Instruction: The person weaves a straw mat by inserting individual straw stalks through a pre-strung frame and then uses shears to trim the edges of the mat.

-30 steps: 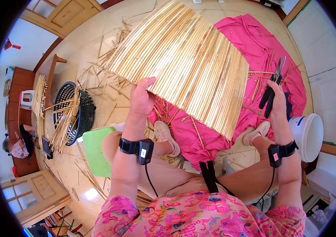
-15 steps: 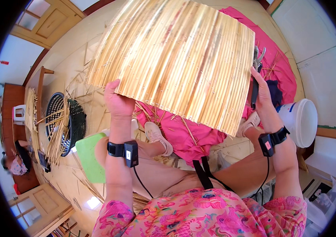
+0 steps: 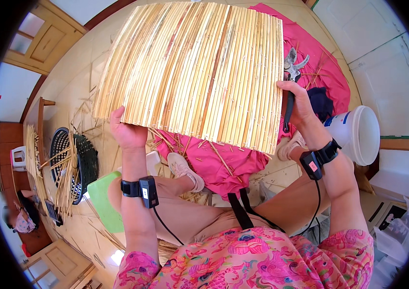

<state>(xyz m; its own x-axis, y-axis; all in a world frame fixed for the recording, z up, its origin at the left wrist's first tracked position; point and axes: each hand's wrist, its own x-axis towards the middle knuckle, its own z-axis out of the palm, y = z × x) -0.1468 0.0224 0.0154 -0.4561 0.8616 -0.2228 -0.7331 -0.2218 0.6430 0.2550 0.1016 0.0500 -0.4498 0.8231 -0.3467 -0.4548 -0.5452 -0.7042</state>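
Note:
A mat of straw-coloured reed stalks (image 3: 199, 77), bound side by side, is held up in front of me. My left hand (image 3: 128, 131) grips its near left edge, thumb on top and fingers hidden beneath. At the right edge, my right hand (image 3: 299, 103) pinches the mat with the thumb on its rim. Pruning shears (image 3: 295, 66) with open metal blades and dark handles are also in that hand, beside the mat. Below the mat a pink cloth (image 3: 243, 166) covers part of the floor, with cut stalk pieces lying on it.
To the left, a dark plastic basket (image 3: 88, 156) holds loose stalks (image 3: 67, 180), beside a green stool (image 3: 105, 202). A white bucket (image 3: 362, 135) stands at right, near a dark cloth (image 3: 319, 102). Another person (image 3: 21, 219) sits at far left. Stalk scraps litter the floor.
The mat, both hands and the shears have shifted left. The mat's far edge shows more fully now, and more of the shears' blades shows. Both hands keep their hold.

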